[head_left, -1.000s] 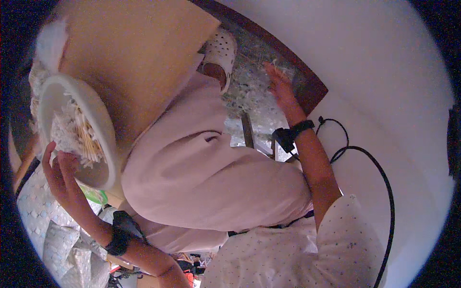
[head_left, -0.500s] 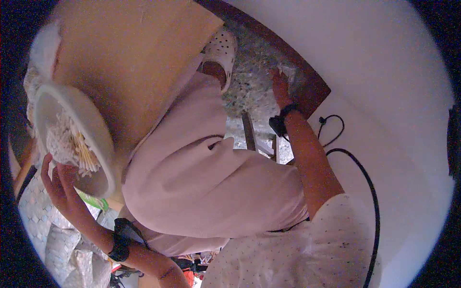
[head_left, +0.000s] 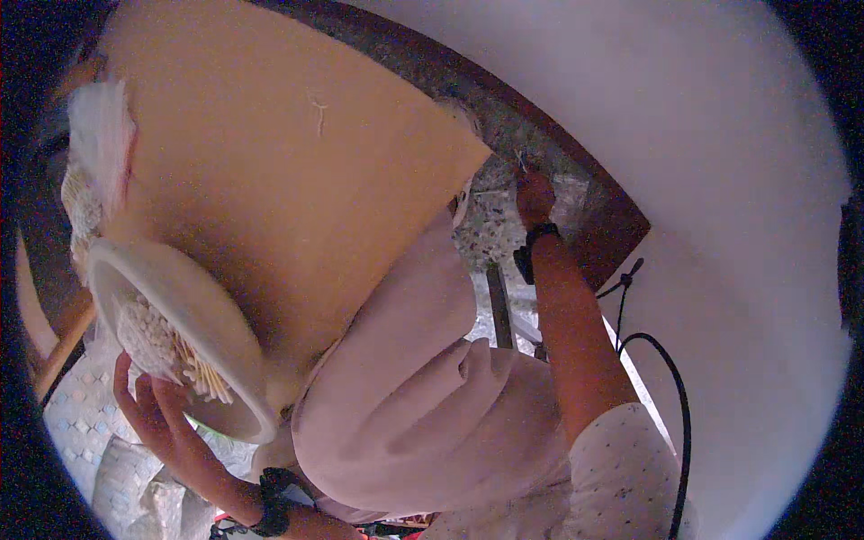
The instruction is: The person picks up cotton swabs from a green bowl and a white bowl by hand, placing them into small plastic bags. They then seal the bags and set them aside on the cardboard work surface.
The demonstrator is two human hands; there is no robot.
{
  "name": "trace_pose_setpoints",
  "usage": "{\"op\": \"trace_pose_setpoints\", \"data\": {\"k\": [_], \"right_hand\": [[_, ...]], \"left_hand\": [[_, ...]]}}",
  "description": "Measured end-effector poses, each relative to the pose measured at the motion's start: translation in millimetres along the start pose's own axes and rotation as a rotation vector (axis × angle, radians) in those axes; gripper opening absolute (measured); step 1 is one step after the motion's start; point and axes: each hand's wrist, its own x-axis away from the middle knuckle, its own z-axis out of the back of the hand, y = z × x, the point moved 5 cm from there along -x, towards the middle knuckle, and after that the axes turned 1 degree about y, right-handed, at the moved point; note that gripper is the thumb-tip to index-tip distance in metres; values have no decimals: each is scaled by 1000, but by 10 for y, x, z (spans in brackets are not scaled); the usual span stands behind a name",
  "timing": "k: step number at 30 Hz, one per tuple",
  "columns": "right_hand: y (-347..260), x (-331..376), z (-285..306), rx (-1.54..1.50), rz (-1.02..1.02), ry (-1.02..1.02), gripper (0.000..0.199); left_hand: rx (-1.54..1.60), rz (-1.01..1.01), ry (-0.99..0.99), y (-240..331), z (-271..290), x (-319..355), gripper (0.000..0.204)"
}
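Observation:
A pale round bowl (head_left: 193,279) stands tilted at the left, beside the tan board's near edge. Inside it lies a heap of cotton swabs (head_left: 157,337), white tips bunched and pale sticks toward the right. My left hand (head_left: 162,405) is at the bowl's near left side, its curled fingers over the rim and close to the swabs; the thumb is hidden. My right arm reaches far ahead, low beside the board's corner. There my right hand (head_left: 535,191) is closed, with a thin whitish stick-like thing (head_left: 520,160) showing past its fingers, too small to name surely.
The tan board (head_left: 270,153) spreads ahead, with a thin white strand (head_left: 319,115) on it. A clear plastic bag (head_left: 101,135) lies at its left edge. A white wall (head_left: 747,225) rises on the right, a black cable (head_left: 679,387) hanging before it. Speckled floor (head_left: 490,220) shows beyond my knee.
The view has shifted, showing more of the board. My right hand has closed, with the thin whitish thing now at its fingers. The left hand stays at the bowl.

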Motion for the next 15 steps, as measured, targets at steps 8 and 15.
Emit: {"op": "trace_pose_setpoints", "data": {"k": [8,15], "right_hand": [[1458,-721,487,-538,-257,-130,27],[-1561,393,1574,-1507,-434,-434,20]], "left_hand": [[276,-38,-194,-56,-345,-24,39],[133,-192,94,121,215,-9,34]]}}
